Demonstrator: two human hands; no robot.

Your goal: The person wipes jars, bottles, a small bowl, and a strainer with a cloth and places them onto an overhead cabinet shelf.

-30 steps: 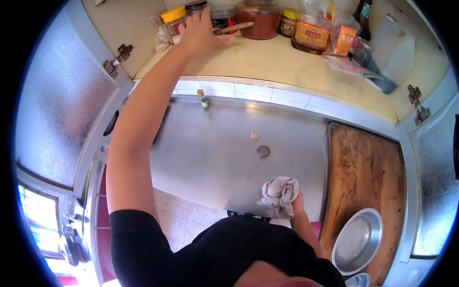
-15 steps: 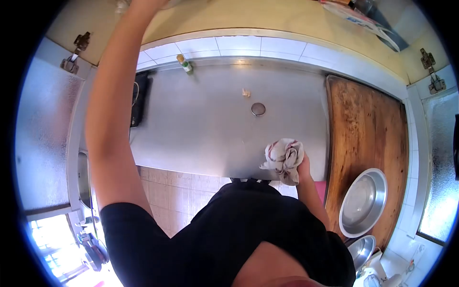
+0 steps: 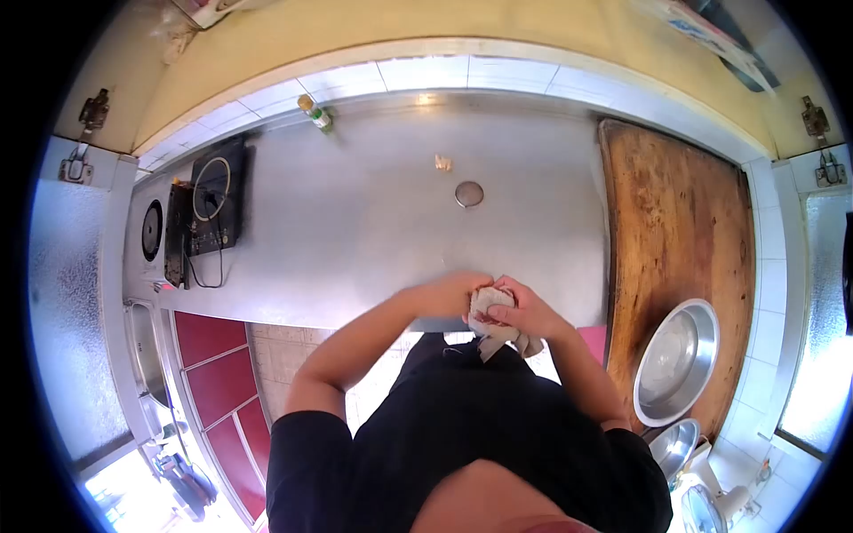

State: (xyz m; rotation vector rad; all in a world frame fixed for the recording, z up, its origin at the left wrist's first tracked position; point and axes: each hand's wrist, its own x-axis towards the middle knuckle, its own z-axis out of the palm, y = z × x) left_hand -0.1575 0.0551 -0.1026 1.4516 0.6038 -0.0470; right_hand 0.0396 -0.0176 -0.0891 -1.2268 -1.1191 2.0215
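A crumpled whitish cloth [image 3: 491,304] with reddish marks is bunched between my two hands, just in front of my body at the counter's front edge. Around its right side, my right hand [image 3: 528,313] is closed, the thumb lying across the front. My left hand [image 3: 464,290] is closed at the cloth's left side, its fingers partly hidden. A loose end of the fabric hangs below both hands. Farther back on the steel counter [image 3: 355,222] lie a small round metal disc [image 3: 469,194] and a little pale beige lump [image 3: 442,163].
A small bottle [image 3: 315,114] with a yellowish cap stands near the back wall. To the left are a black cooker [image 3: 218,209] with a ring and cord, and a burner [image 3: 153,231]. On the right, a wooden board [image 3: 657,213] carries a metal basin [image 3: 708,355]; a smaller bowl [image 3: 677,447] is nearby.
My left arm has come down from the upper shelf area to meet the cloth. My right hand has brought the cloth slightly left and lower, and both hands now hold it.
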